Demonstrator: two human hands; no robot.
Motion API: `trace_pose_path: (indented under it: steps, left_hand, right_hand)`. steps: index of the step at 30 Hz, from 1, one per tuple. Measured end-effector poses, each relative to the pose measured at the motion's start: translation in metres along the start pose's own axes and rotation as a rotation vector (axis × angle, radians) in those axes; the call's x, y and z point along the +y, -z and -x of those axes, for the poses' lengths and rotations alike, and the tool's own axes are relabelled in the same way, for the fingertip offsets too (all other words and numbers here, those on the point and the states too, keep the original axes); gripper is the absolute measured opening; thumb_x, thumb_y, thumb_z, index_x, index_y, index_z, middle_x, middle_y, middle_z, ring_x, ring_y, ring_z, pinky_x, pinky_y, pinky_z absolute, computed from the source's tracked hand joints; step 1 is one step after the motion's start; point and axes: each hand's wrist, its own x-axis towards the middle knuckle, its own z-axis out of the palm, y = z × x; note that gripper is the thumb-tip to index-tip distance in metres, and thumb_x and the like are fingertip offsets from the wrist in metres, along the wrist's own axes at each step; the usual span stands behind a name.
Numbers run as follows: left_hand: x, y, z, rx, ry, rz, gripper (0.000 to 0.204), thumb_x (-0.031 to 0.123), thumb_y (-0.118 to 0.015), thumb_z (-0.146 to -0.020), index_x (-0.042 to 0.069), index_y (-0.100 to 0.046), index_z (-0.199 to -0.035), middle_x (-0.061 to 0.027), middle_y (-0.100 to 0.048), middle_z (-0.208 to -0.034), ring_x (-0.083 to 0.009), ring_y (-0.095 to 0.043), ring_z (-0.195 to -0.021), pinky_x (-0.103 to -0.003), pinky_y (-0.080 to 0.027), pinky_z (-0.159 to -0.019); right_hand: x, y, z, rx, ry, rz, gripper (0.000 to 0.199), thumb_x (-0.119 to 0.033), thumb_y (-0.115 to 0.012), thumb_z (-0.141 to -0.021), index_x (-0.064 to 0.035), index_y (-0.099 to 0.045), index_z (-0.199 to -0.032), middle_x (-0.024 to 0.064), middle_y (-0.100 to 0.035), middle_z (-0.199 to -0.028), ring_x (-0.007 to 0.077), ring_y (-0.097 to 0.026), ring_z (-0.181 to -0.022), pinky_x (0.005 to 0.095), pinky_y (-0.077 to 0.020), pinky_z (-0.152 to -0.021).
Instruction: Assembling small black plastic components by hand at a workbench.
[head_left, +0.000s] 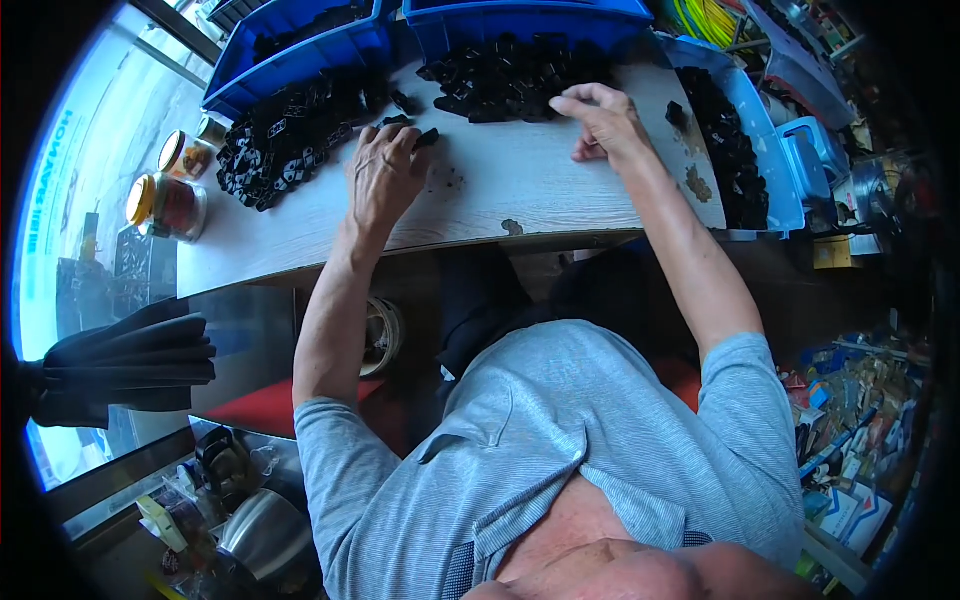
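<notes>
Counting status first: we'd call this mid-run, with one black piece (428, 138) in work and plenty of stock on all sides. Our left hand (383, 166) is closed on that piece, thumb side, over the worktop (560, 195) just near of the left heap (275, 145). Our right hand (612, 122) has thumb and forefinger spread apart, nothing visible between them, at the near right edge of the right heap (505, 80); can't tell if it touches. Hands are well apart from each other. Done vs left: we can't tell which heap is finished and which is waiting; nothing marks them, and both lie loose on the worktop, so we'd judge neither side closed out. Counts: two heaps of black parts, too tangled to count per piece; one loose part (677, 115) off to the right, one more (404, 102) between the heaps; two blue bins (300, 62) along the far side, the left one with black parts in it, the right one's contents unclear to us; one light blue tray (783, 170) at the right, well stocked with black parts; two lidded jars (182, 210) at the left, plus one smaller container (212, 131) beyond.
</notes>
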Motion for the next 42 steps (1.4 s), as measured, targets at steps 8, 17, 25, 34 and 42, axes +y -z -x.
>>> trace_pose_path:
  steps: [8,17,25,34,42]
  left_hand:
    - [0.012,-0.012,0.004,0.058,0.182,0.196,0.022,0.026,-0.071,-0.091,0.007,-0.074,-0.103,-0.0119,-0.073,-0.099,-0.0319,-0.066,-0.092,-0.043,-0.051,-0.084]
    - [0.039,-0.011,0.020,0.066,0.087,0.286,0.021,0.009,-0.070,-0.089,0.007,-0.068,-0.110,-0.0118,-0.073,-0.097,-0.0320,-0.069,-0.086,-0.042,-0.055,-0.078]
    - [0.067,-0.024,0.002,0.177,0.099,0.573,0.030,0.005,-0.068,-0.092,0.009,-0.068,-0.122,-0.0136,-0.072,-0.107,-0.0298,-0.074,-0.088,-0.037,-0.061,-0.073]
    - [0.082,-0.028,-0.011,0.054,-0.022,0.500,0.027,0.006,-0.065,-0.091,0.009,-0.071,-0.116,-0.0111,-0.071,-0.107,-0.0313,-0.070,-0.095,-0.040,-0.058,-0.082]
    - [0.071,-0.034,-0.031,-0.040,-0.265,0.394,0.031,0.001,-0.068,-0.091,0.013,-0.074,-0.120,-0.0115,-0.071,-0.112,-0.0291,-0.072,-0.093,-0.036,-0.061,-0.076]
  right_hand:
    - [-0.004,-0.032,-0.022,-0.031,0.046,0.155,0.038,-0.030,-0.081,-0.085,-0.0063,-0.070,-0.113,0.0035,-0.064,-0.065,0.0105,-0.055,-0.040,0.0280,-0.0532,-0.044]
    - [-0.002,-0.022,0.004,-0.113,0.089,0.118,0.028,-0.024,-0.080,-0.086,-0.0057,-0.072,-0.106,0.0011,-0.063,-0.066,0.0073,-0.055,-0.043,0.0261,-0.0543,-0.045]
    - [0.004,-0.030,0.028,-0.296,0.064,0.292,0.020,-0.012,-0.077,-0.086,-0.0058,-0.069,-0.103,-0.0022,-0.059,-0.065,0.0062,-0.048,-0.044,0.0227,-0.0422,-0.042]
    - [0.015,-0.025,0.023,-0.229,0.050,0.281,0.036,-0.008,-0.074,-0.081,-0.0037,-0.067,-0.116,0.0056,-0.062,-0.068,0.0121,-0.054,-0.049,0.0304,-0.0465,-0.048]
    - [0.009,-0.027,0.023,-0.264,0.009,0.331,0.037,-0.005,-0.071,-0.083,-0.0048,-0.067,-0.121,0.0053,-0.062,-0.068,0.0120,-0.053,-0.050,0.0286,-0.0434,-0.048]
